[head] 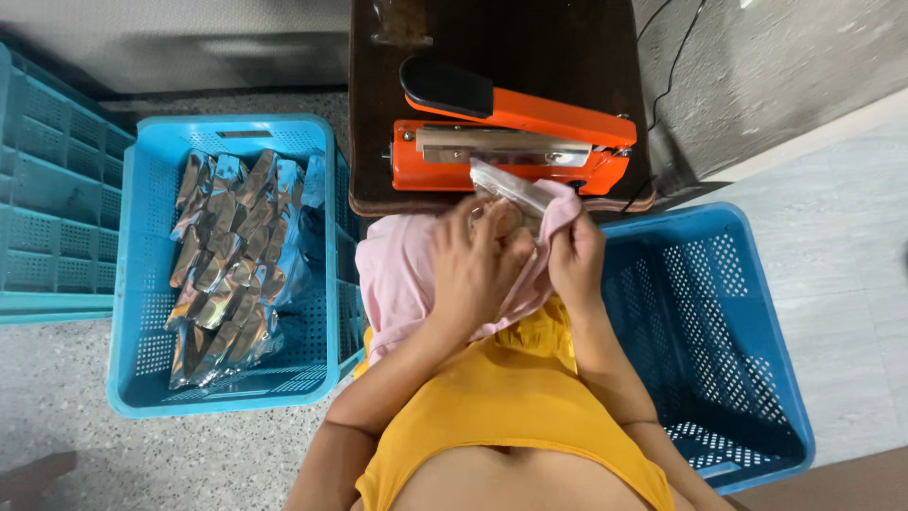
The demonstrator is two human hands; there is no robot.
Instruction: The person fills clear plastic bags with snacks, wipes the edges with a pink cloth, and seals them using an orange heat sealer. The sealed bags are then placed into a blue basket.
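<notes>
My left hand (473, 270) presses on a pink cloth (402, 274) that lies over my lap, fingers curled around a small clear pouch (511, 186). My right hand (577, 260) grips the cloth's right edge and the pouch with it. The pouch's top sticks out toward the orange heat sealer (515, 142), whose arm is raised. The sealer stands on a dark brown wooden table (501, 38) just beyond my hands.
A blue plastic crate (132, 284) on my left holds several silvery foil pouches (227, 265). Another blue crate (747, 378) sits on my right with nothing visible in it. A stack of blue crates (47, 189) stands at the far left. A black cable (676, 47) runs behind the table.
</notes>
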